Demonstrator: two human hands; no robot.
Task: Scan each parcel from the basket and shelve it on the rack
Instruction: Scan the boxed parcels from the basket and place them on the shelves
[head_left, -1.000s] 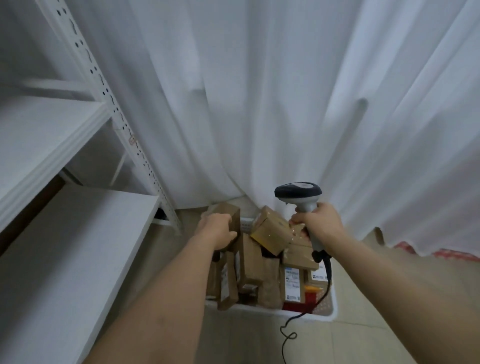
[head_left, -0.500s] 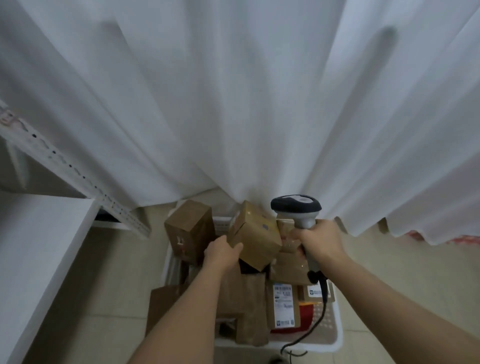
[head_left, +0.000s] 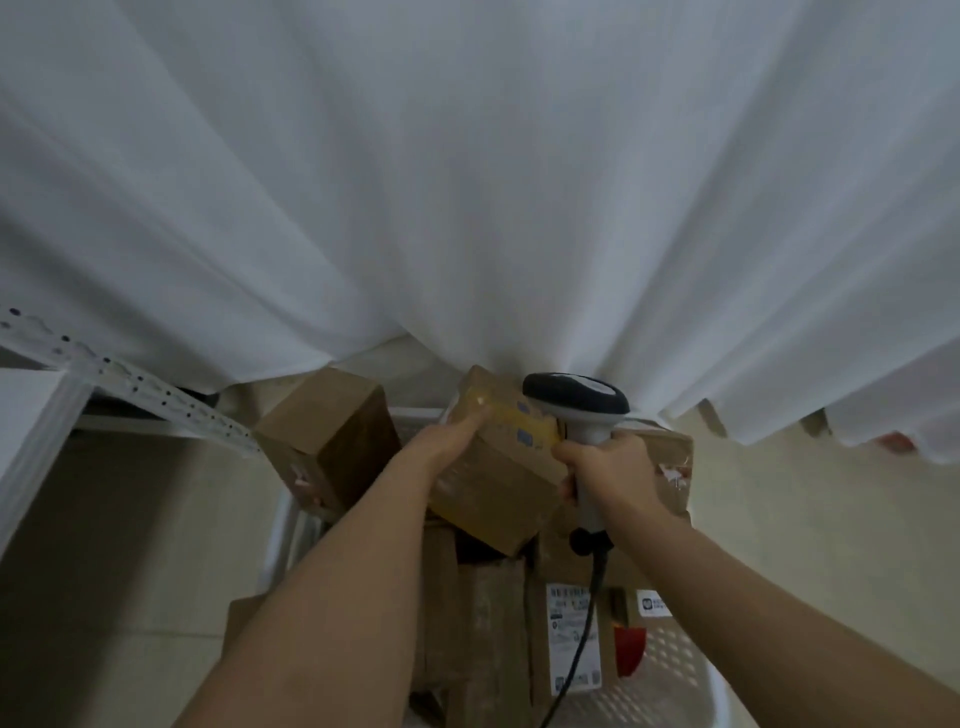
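Note:
My left hand (head_left: 451, 439) grips a brown cardboard parcel (head_left: 498, 483) with yellow tape, raised above the white perforated basket (head_left: 675, 670). Just to its right my right hand (head_left: 610, 475) holds a corded barcode scanner (head_left: 576, 402) by the handle, its black head level with the parcel's top. Several more brown parcels lie in the basket, one with a white label (head_left: 571, 639). Another box (head_left: 327, 441) leans at the basket's left corner. Only the corner of the white rack (head_left: 31, 410) shows at the left edge.
A white curtain (head_left: 467, 182) hangs straight ahead, down to the floor behind the basket. The rack's perforated post (head_left: 156, 395) runs diagonally at left. Beige tiled floor (head_left: 130, 545) lies left and right of the basket. The scanner's black cable (head_left: 582, 639) drops over the parcels.
My left hand left the box at the basket's left corner and took the taped parcel, lifting it up against the scanner. The view tipped downward, so most of the rack left the frame.

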